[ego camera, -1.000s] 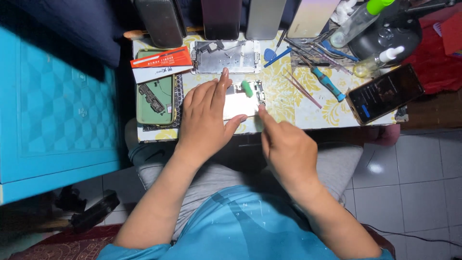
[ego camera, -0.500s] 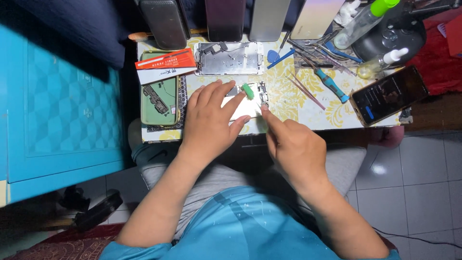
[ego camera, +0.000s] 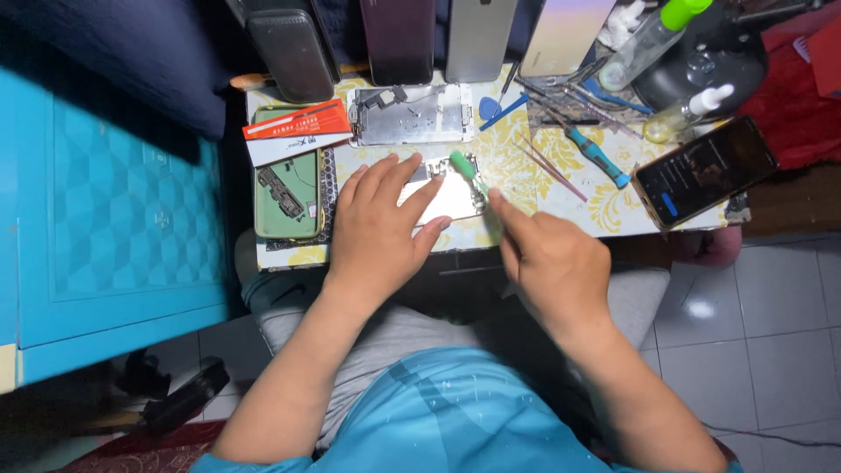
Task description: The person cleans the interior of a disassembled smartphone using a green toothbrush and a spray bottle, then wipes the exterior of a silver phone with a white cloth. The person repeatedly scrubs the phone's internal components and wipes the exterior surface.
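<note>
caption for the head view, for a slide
Left hand steadies an opened phone while the right hand works a green-handled tool.

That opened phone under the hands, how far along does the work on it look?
Done: a stripped metal frame already lies apart at the table's back. In hand: the left hand presses flat on the opened phone, while the right hand holds a green-handled tool at its edge. Left: the phone is open, with loose tools spread nearby.

Left hand [ego camera: 377,232] flat on opened phone [ego camera: 451,194] (green-handled screwdriver [ego camera: 464,166] beside); right hand [ego camera: 552,263] pointing.
</note>
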